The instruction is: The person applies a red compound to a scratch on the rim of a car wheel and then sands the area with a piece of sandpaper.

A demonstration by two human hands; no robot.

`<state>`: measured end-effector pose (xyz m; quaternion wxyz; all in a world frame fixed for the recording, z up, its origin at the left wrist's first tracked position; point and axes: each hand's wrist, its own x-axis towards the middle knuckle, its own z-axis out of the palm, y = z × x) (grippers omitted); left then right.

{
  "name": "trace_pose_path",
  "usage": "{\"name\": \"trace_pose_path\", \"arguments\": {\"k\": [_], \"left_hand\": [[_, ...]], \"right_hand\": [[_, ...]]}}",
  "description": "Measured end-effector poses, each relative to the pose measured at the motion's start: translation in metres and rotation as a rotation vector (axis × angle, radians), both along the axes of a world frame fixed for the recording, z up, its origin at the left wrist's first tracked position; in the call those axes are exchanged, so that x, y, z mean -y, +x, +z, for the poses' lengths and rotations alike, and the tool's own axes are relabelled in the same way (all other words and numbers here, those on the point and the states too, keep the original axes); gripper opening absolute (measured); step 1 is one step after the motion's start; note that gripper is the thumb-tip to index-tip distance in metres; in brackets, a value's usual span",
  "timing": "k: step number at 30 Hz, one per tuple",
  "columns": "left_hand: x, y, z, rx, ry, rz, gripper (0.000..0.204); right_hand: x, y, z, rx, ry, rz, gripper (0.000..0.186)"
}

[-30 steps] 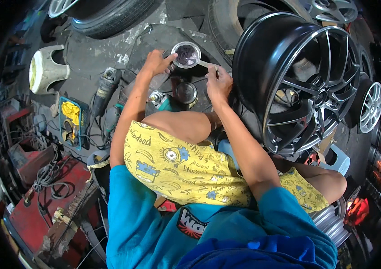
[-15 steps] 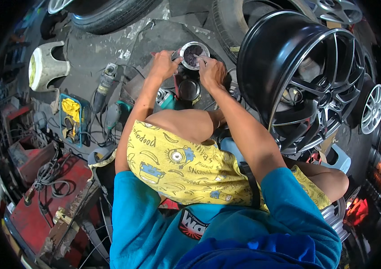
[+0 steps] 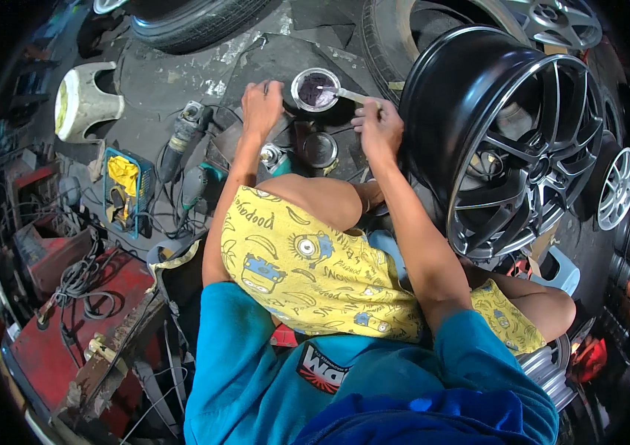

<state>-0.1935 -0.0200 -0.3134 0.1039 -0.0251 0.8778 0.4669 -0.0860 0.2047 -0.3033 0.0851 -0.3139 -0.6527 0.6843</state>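
An open round can (image 3: 315, 84) of dark purplish paste stands in front of me. My right hand (image 3: 379, 127), below and right of the can, is closed on a pale flat stick (image 3: 352, 95), whose tip is in the paste. My left hand (image 3: 261, 107) is just left of the can, with its fingers curled; whatever is in them is hidden. A second, lidded can (image 3: 320, 148) sits nearer me. A big black alloy wheel (image 3: 456, 89) stands right of my right hand.
Loose tyres (image 3: 181, 26) lie at the back. At left are a white stool (image 3: 81, 93), an angle grinder (image 3: 181, 141) with cables, a blue basket with yellow cloth (image 3: 123, 174) and a red machine (image 3: 81, 315). A silver wheel (image 3: 617, 185) is at far right.
My right hand has moved right and drawn back, with the stick now reaching into the can. My left hand has moved from the can's rim a little to the left.
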Motion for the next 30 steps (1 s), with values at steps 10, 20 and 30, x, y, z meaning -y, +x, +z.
{"name": "trace_pose_path", "arguments": {"k": [10, 20, 30], "left_hand": [[0.013, 0.024, 0.055, 0.306, 0.492, 0.268, 0.032], [-0.005, 0.029, 0.085, 0.357, 0.623, 0.220, 0.032], [-0.004, 0.037, 0.087, 0.360, 0.667, 0.221, 0.030]], "right_hand": [[-0.003, 0.031, 0.055, -0.214, -0.266, 0.115, 0.026], [-0.001, 0.044, 0.062, -0.313, 0.016, 0.289, 0.017], [0.001, 0.054, 0.075, -0.431, 0.567, 0.400, 0.018]]}}
